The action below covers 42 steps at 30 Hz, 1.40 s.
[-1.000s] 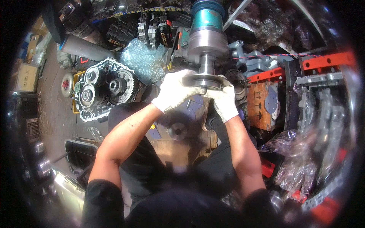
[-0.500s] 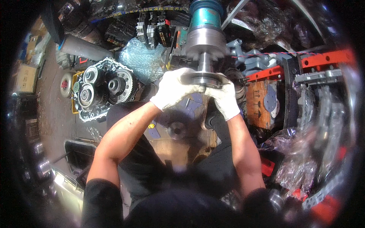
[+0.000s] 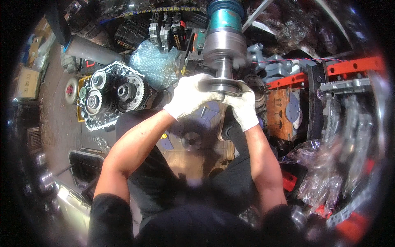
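Observation:
Both hands wear white gloves. My left hand [image 3: 190,96] grips the left edge of a polished steel disc [image 3: 220,85], its fingers curled against it. On the disc's right edge my right hand [image 3: 242,103] has its fingers closed, thumb at the lower rim near the left one. Above the disc a narrow steel shaft [image 3: 224,67] leads up into a wide silver cylinder [image 3: 225,44], topped by a teal body [image 3: 225,18]. The cylinder's edge looks blurred. Whether the disc is fixed to the shaft or only touches it, I cannot tell.
An open gearbox housing with gears [image 3: 112,94] is at left, bubble wrap [image 3: 150,64] behind it. A red steel beam [image 3: 354,64], a wooden board [image 3: 275,113] and plastic-wrapped parts [image 3: 352,148] stand at right. Cardboard [image 3: 193,162] lies between my legs. A black bin [image 3: 86,154] is lower left.

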### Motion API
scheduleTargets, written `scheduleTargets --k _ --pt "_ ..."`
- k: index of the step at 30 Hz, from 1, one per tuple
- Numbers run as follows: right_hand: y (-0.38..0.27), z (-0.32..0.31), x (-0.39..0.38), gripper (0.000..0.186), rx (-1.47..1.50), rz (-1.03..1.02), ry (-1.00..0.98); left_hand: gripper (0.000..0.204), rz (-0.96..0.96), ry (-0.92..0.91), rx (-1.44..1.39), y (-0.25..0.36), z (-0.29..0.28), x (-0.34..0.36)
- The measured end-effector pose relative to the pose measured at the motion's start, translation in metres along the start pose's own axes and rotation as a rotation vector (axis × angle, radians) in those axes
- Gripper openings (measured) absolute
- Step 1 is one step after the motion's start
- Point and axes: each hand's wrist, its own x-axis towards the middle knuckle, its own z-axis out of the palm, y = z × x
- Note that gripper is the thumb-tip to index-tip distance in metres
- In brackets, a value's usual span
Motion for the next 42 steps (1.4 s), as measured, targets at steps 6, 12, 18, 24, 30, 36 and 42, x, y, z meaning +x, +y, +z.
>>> scheduleTargets --k 6,12,18,24,30,36,42 --pt "0.007 -0.008 0.002 0.058 -0.108 -0.02 -0.025 0.054 0.007 -0.008 0.014 0.002 -0.001 0.0" --pt "0.008 -0.008 -0.001 0.062 -0.037 -0.058 -0.036 0.055 0.021 -0.018 0.019 -0.002 0.001 0.001" --pt "0.005 -0.009 0.0 0.063 -0.153 -0.014 -0.025 0.057 0.087 0.007 -0.002 -0.007 0.0 0.003" --pt "-0.003 -0.002 -0.003 0.062 -0.195 -0.036 -0.016 0.054 0.022 -0.029 -0.004 -0.004 -0.001 0.001" --pt "-0.009 0.007 -0.005 0.059 0.203 0.066 0.036 0.05 0.044 -0.025 0.005 -0.003 -0.001 0.002" --pt "-0.006 0.002 -0.005 0.06 -0.112 -0.034 -0.01 0.05 0.04 -0.031 -0.012 -0.003 -0.002 0.001" --pt "0.004 -0.003 -0.003 0.062 -0.088 -0.053 -0.008 0.052 0.037 -0.05 0.011 -0.002 -0.004 0.002"
